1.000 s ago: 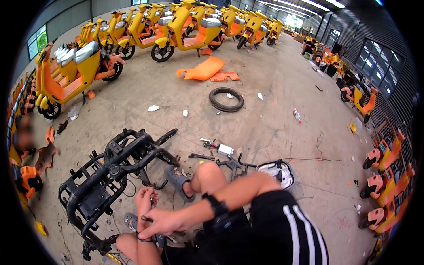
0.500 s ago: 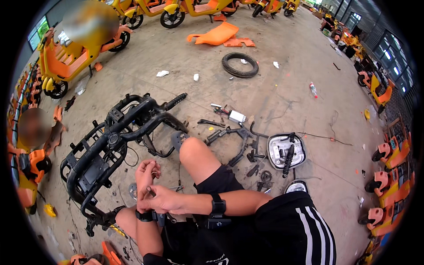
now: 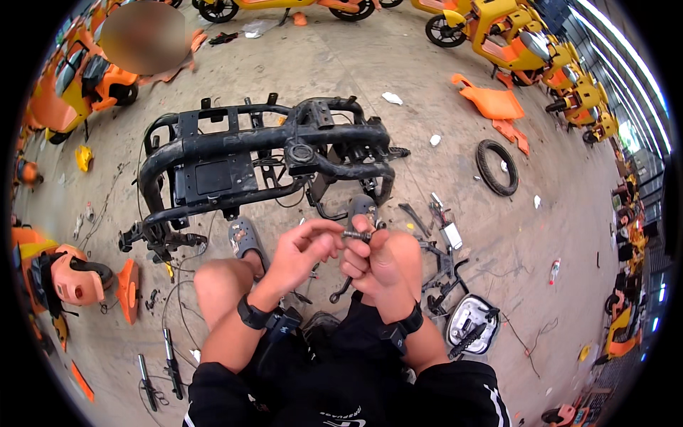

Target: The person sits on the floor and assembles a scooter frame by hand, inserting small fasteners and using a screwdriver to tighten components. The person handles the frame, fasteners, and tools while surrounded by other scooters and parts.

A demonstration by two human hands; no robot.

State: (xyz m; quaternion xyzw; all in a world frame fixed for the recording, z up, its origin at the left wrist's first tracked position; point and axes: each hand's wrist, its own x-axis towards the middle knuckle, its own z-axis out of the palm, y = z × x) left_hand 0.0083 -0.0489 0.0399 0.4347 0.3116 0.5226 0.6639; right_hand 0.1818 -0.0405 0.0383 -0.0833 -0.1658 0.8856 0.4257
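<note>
My right hand (image 3: 371, 260) is closed, pinching a short dark threaded bolt (image 3: 355, 235) between thumb and fingers. A dark ring-ended tool like a wrench (image 3: 341, 290) hangs below its curled fingers; its upper part is hidden. From the left, my left hand (image 3: 304, 255) reaches in with fingertips at the bolt's near end, its thumb and fingers apart. Both hands are above my lap, between my bent knees. Beyond them a bare black scooter frame (image 3: 235, 146) lies across the floor, near my grey clog (image 3: 245, 236).
Loose black brackets (image 3: 445, 274) and a silver box (image 3: 451, 235) lie right of my knee, near a white-and-black housing (image 3: 472, 324) with a shock absorber across it. Farther off are a tyre (image 3: 487, 168) and an orange panel (image 3: 491, 98). Fork tubes (image 3: 171, 363) lie lower left. Yellow-orange scooters (image 3: 498, 43) stand around.
My view has swung left, so the frame now lies ahead of me. My hands have come up together, and the bolt now shows between the fingers.
</note>
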